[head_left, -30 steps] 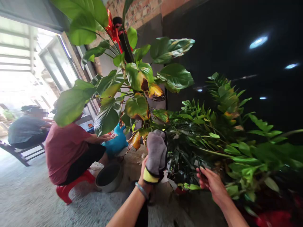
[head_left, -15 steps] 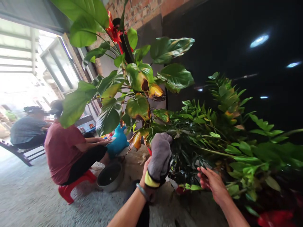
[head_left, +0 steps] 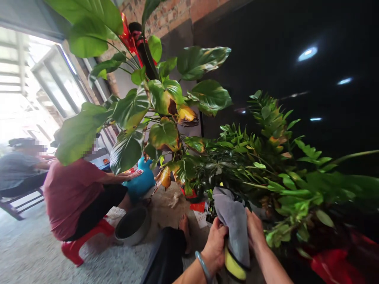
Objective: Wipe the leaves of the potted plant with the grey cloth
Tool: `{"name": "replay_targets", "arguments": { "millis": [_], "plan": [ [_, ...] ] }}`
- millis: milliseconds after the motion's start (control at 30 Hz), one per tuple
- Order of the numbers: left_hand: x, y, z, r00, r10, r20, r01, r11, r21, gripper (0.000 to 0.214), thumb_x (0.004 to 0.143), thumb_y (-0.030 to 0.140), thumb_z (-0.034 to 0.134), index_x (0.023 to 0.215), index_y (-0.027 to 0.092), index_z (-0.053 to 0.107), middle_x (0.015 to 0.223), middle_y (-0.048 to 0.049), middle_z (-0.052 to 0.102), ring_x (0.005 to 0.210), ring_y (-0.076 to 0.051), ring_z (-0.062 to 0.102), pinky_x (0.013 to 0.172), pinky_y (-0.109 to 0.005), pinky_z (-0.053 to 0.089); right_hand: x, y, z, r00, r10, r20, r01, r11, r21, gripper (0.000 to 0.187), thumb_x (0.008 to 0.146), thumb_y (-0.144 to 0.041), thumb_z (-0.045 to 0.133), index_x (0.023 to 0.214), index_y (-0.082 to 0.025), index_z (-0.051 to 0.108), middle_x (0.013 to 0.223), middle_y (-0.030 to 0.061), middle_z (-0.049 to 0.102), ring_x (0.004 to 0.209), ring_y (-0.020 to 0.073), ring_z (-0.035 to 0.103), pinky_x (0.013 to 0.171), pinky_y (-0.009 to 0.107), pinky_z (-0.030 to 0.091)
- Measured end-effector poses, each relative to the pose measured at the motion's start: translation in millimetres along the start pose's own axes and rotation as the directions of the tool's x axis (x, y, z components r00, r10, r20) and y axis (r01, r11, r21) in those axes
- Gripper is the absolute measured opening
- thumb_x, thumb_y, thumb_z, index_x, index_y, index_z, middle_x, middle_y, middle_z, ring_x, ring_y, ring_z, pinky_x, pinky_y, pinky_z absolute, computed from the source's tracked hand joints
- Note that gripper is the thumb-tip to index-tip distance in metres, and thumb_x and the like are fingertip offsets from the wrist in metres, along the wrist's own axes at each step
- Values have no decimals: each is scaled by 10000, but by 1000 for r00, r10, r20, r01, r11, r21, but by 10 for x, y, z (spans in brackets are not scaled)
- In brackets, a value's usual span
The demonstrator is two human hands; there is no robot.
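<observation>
My left hand, with a bracelet on the wrist, is closed on a thick grey cloth with a yellow band and dark edging at its lower end. My right hand grips the cloth's right side, its fingertips hidden behind the folds. Just beyond both hands are dark green leaves of potted plants. Larger leaves, several of them browned and yellowed like this one, rise above and to the left of the cloth.
A person sits on a red stool at left, one hand near a blue object. A grey bucket stands on the floor. Another person sits farther back. Leafy stems fill the right side before a black wall.
The cloth has moved right and down. My right hand, apart from it before with fingers curled, now holds its side. The view has turned slightly right.
</observation>
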State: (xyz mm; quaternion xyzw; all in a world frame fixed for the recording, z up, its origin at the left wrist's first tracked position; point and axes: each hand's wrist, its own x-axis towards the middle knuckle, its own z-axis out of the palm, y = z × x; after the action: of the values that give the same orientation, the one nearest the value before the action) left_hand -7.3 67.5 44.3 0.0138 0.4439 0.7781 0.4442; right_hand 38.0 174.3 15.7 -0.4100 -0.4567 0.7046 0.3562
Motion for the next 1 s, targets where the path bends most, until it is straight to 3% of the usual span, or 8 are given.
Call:
{"name": "replay_targets", "arguments": {
  "millis": [233, 333, 467, 600, 700, 767, 900, 1000],
  "plan": [
    [-407, 188, 59, 980, -51, 190, 53, 999, -6, 548, 507, 605, 745, 854, 184, 691, 996, -111, 717, 1074, -337, 592, 943, -421, 437, 112, -19, -71, 987, 11, -163, -25, 997, -79, 288, 573, -549, 605, 621, -265, 598, 603, 55, 671, 773, 299, 640, 652, 353, 462],
    [-492, 150, 88, 980, 15, 197, -28, 997, 67, 597, 425, 405, 853, 952, 193, 670, 1021, -91, 717, 1014, -302, 620, 901, -372, 456, 138, -5, -79, 985, 27, -171, -45, 994, -99, 251, 573, -522, 617, 583, -272, 592, 556, 50, 647, 750, 298, 636, 644, 356, 453],
    [-530, 232, 65, 997, -23, 75, 12, 990, 143, 536, 342, 165, 811, 852, 171, 648, 778, -46, 723, 755, -227, 645, 714, -319, 496, 73, -5, -41, 989, 39, -140, -47, 997, -55, 255, 551, -513, 636, 546, -271, 555, 545, 38, 637, 668, 263, 631, 578, 339, 458],
    [-583, 623, -8, 997, 78, -22, -74, 988, 137, 500, 339, 150, 788, 808, 176, 613, 679, -21, 708, 649, -215, 644, 630, -323, 506, -32, -115, -39, 991, 68, -114, -65, 998, 25, 345, 543, -560, 632, 632, -230, 582, 546, 19, 629, 466, 176, 564, 424, 295, 419],
    [-545, 961, 34, 971, 240, -16, -235, 960, 151, 525, 376, 166, 802, 867, 172, 616, 746, -34, 726, 709, -239, 670, 678, -348, 520, -75, -254, -78, 993, 79, -84, -75, 996, 41, 381, 517, -549, 659, 668, -204, 610, 546, 13, 629, 415, 136, 529, 384, 259, 400],
    [-448, 1085, 87, 965, 263, 19, -262, 949, 177, 517, 383, 162, 795, 871, 165, 625, 757, -37, 726, 724, -240, 668, 700, -353, 516, -83, -326, -105, 996, 79, -50, -78, 997, 23, 380, 501, -525, 683, 676, -192, 629, 544, 12, 630, 412, 126, 523, 375, 245, 391],
    [-224, 998, 62, 988, 71, 136, -117, 921, 372, 397, 388, 125, 725, 781, 137, 673, 687, -21, 702, 641, -186, 615, 633, -289, 466, -66, -338, -153, 996, 83, 28, -81, 995, -55, 313, 506, -464, 721, 619, -185, 637, 485, 8, 600, 385, 131, 504, 344, 235, 340],
    [-203, 894, -57, 971, -105, 213, -19, 861, 509, 341, 421, 110, 675, 758, 150, 707, 615, 18, 675, 607, -165, 583, 594, -261, 431, -34, -269, -222, 993, 104, 64, -96, 988, -125, 266, 541, -420, 719, 507, -203, 570, 397, -7, 533, 323, 129, 455, 312, 235, 284]
  ]
}}
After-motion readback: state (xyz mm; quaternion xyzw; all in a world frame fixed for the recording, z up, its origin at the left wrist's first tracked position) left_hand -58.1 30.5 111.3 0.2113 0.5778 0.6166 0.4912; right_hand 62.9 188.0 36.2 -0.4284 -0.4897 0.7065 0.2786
